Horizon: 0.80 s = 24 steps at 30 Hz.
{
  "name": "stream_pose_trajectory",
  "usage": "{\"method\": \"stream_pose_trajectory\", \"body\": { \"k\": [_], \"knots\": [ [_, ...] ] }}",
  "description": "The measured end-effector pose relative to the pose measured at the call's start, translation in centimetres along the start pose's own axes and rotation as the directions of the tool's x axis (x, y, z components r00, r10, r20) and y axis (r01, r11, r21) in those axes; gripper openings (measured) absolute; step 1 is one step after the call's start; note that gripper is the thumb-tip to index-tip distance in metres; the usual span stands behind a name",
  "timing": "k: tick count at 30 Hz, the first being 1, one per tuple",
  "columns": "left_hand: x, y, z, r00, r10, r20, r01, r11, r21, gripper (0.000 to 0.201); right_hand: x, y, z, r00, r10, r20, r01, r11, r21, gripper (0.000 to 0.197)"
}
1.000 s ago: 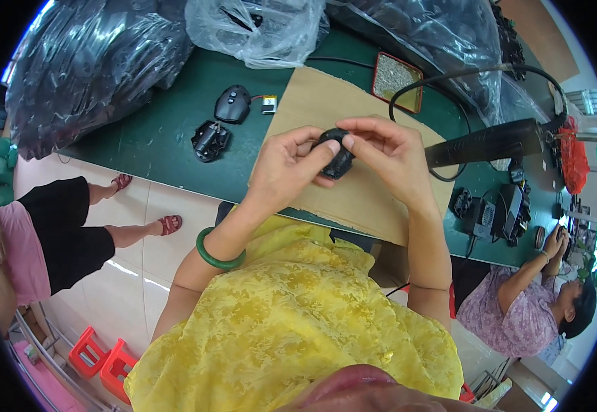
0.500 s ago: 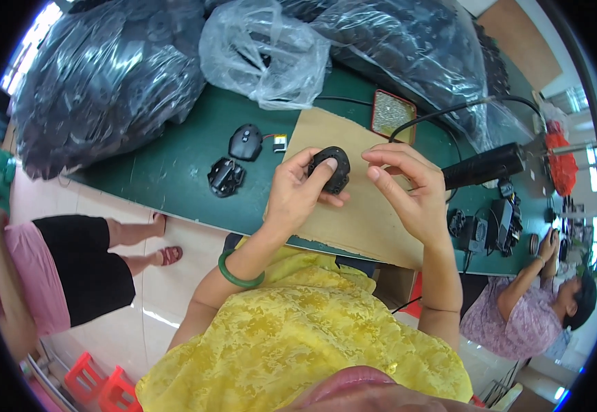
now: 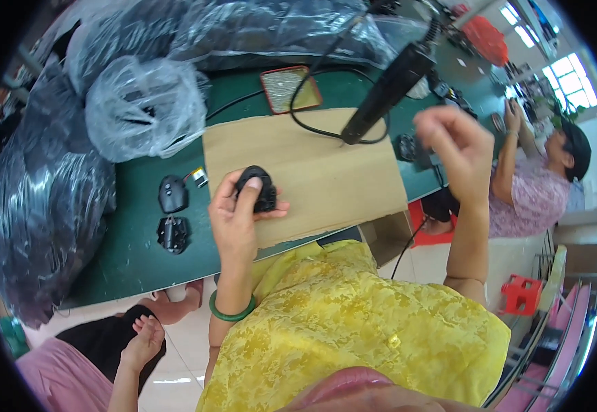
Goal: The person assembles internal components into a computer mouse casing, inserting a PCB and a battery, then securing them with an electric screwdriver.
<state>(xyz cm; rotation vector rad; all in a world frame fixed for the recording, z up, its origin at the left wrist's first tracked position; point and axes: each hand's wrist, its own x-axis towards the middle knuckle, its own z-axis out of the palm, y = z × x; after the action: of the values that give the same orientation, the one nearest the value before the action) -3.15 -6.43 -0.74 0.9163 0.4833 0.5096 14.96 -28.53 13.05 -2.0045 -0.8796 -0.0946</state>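
Observation:
A black computer mouse shell (image 3: 265, 189) is gripped in my left hand (image 3: 238, 209), thumb on top and fingers underneath, over the cardboard sheet. My right hand (image 3: 458, 147) is raised to the right of a hanging black electric screwdriver (image 3: 391, 89), apart from its handle. The right fingers look bent and slightly blurred, so whether they pinch anything is unclear. Left of my left hand lies a black mouse cover (image 3: 173, 193), with a small battery (image 3: 199, 177) wired to it. Just nearer is another black mouse part (image 3: 173, 235).
The cardboard (image 3: 326, 161) covers part of the green table (image 3: 134, 264). A red-rimmed tray of small metal pieces (image 3: 286, 88) sits beyond it. Bulging plastic bags (image 3: 44, 199) line the far and left sides. The screwdriver's cable loops over the cardboard. People are at left and right.
My view has turned to the right. My right hand has left the mouse shell and moved up and right, past the screwdriver. My left hand still grips the shell.

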Motion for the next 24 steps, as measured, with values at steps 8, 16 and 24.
{"method": "stream_pose_trajectory", "body": {
  "k": [8, 16, 24],
  "knots": [
    [-0.3, -0.2, -0.3, 1.0, 0.012, 0.009, -0.013, 0.996, 0.086, 0.02, 1.9, 6.4, -0.6, 0.991, 0.102, -0.086, -0.084, 0.976, 0.199, 0.03],
    [0.1, -0.1, 0.6, 0.993, -0.071, 0.093, 0.055, 0.985, 0.165, 0.031, -0.4, 8.0, -1.9, 0.991, -0.016, -0.132, 0.019, 1.0, 0.022, 0.018],
    [0.6, 0.0, 0.3, 0.995, -0.056, 0.087, 0.038, 0.98, 0.195, 0.031, -2.1, 7.7, -6.0, 0.966, -0.12, -0.228, 0.043, 0.947, -0.317, 0.013]
  ]
}}
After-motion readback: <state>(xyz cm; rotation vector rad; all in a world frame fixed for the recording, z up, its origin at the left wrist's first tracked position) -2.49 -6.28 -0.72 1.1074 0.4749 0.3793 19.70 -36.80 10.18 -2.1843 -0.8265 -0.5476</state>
